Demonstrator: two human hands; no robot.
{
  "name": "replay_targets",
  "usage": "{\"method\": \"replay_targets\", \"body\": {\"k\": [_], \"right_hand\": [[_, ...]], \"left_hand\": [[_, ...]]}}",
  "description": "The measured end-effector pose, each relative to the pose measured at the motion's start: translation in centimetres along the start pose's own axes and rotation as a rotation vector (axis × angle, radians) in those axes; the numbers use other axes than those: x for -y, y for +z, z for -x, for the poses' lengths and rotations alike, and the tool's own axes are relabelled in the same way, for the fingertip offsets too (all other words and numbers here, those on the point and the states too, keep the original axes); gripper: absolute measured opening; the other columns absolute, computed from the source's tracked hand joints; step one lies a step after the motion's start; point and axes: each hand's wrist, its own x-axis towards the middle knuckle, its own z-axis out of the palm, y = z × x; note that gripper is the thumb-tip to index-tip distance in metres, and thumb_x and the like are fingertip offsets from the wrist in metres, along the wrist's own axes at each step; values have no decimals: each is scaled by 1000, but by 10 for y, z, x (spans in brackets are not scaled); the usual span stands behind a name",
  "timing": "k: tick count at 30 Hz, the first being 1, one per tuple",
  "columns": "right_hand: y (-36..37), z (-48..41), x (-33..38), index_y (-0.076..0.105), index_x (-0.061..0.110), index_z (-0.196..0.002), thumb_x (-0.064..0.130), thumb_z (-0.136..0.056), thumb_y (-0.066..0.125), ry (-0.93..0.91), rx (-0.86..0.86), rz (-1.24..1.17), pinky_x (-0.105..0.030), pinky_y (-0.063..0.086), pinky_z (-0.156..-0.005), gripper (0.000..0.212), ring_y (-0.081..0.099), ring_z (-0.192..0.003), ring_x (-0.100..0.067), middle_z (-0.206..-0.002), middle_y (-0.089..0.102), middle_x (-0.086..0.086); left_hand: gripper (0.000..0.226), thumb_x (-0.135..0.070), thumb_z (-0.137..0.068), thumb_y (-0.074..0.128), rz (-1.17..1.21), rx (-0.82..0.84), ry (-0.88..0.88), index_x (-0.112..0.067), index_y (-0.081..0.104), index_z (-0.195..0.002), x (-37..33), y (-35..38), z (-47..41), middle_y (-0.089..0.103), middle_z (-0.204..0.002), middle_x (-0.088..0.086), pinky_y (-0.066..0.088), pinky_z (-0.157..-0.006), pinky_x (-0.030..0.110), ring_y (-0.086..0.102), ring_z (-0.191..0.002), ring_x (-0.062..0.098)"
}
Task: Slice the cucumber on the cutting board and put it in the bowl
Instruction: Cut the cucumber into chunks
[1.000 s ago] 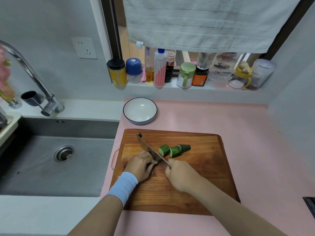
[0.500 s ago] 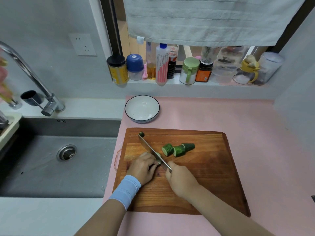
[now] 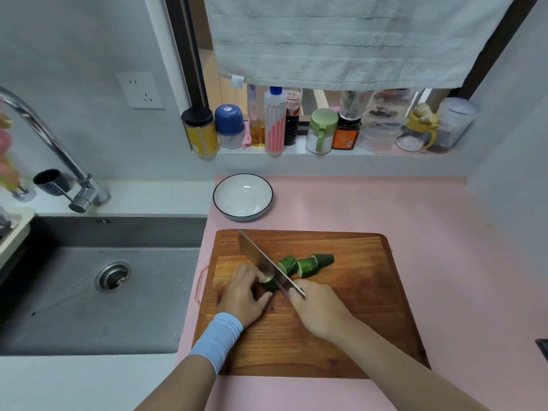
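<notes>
A wooden cutting board (image 3: 341, 327) lies on the pink counter. My left hand (image 3: 244, 295), with a blue wristband, holds the remaining cucumber piece (image 3: 268, 284) down on the board. My right hand (image 3: 318, 307) grips the handle of a knife (image 3: 264, 262), whose blade stands tilted against the cucumber's cut end. Three cut cucumber chunks (image 3: 307, 264) lie in a row just right of the blade. The white bowl (image 3: 242, 197) with a dark rim sits beyond the board's far left corner and holds nothing.
A steel sink (image 3: 98, 283) with a faucet (image 3: 56, 155) lies left of the board. Several bottles and jars (image 3: 275, 126) line the window ledge behind the bowl. A towel (image 3: 341, 40) hangs above them. Pink counter (image 3: 459, 262) extends to the right.
The knife blade has lifted and tilted, its tip now higher over the board's far edge. Both hands stay at the cucumber. The view has shifted slightly.
</notes>
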Motion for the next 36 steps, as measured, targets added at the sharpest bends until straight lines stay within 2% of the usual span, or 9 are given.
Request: {"method": "replay_targets", "body": {"k": [4, 9, 14, 18, 21, 25, 28, 31, 36], "right_hand": [[-12, 2, 5, 61, 24, -85, 37, -104, 41, 11, -28, -48, -33, 43, -57, 31, 61, -65, -17, -75, 66, 1], [-26, -1, 7, 58, 23, -79, 33, -103, 40, 24, -82, -89, -33, 41, -58, 32, 58, -63, -18, -73, 64, 2], [-33, -6, 6, 56, 26, -75, 34, -103, 39, 32, -106, -61, -31, 42, -57, 34, 61, -67, -17, -73, 65, 1], [-32, -10, 4, 56, 26, -74, 35, -103, 39, 39, -115, -60, -30, 41, -56, 34, 60, -65, -16, -72, 63, 3], [-30, -13, 8, 54, 27, -74, 34, -105, 41, 33, -118, -73, -27, 40, -56, 34, 58, -63, -13, -72, 62, 3], [-32, -18, 12, 52, 27, -73, 32, -105, 42, 35, -124, -89, -28, 39, -55, 34, 55, -61, -14, -71, 61, 4], [-37, -24, 10, 50, 25, -71, 32, -103, 42, 47, -135, -102, -32, 38, -54, 34, 51, -57, -16, -66, 58, 3], [-43, -32, 11, 52, 21, -72, 31, -104, 42, 58, -167, -96, -32, 39, -55, 35, 53, -60, -16, -69, 60, 2], [-46, -44, 8, 47, 24, -67, 28, -104, 42, 85, -180, -88, -26, 33, -52, 38, 48, -56, -13, -64, 54, 4]], "left_hand": [[55, -30, -62, 87, -32, 29, -154, -30, 45, -96, 1, -4, -2, 42, -106, -17, 37, -84, 12, 44, -97, 0], [75, -43, -64, 86, 42, 136, -296, -32, 46, -126, -9, 3, -15, 51, -116, -16, 42, -96, 22, 51, -105, 3], [49, -42, -80, 75, -84, 215, -237, -30, 61, -126, -11, 6, -27, 57, -119, -9, 35, -101, 21, 50, -116, 13], [57, -53, -78, 73, -151, 240, -237, -34, 58, -129, -5, 3, -24, 57, -118, -11, 40, -104, 28, 48, -117, 11], [57, -49, -77, 72, -239, 255, -231, -37, 56, -131, -10, 3, -30, 58, -119, -10, 43, -102, 32, 49, -117, 15], [33, -31, -79, 71, -116, 193, -274, -31, 67, -112, -18, 3, -46, 62, -107, -8, 45, -97, 26, 56, -107, 14], [42, -27, -80, 75, -39, 160, -351, -27, 63, -121, -4, -3, -62, 57, -115, -2, 38, -103, 23, 53, -109, 14], [47, -32, -81, 75, -205, 241, -238, -34, 61, -126, 10, -6, -89, 58, -123, -2, 37, -103, 32, 50, -118, 23], [48, -43, -85, 68, -591, 403, -7, -38, 54, -130, 10, -6, -129, 52, -129, -7, 27, -98, 34, 38, -120, 21]]}}
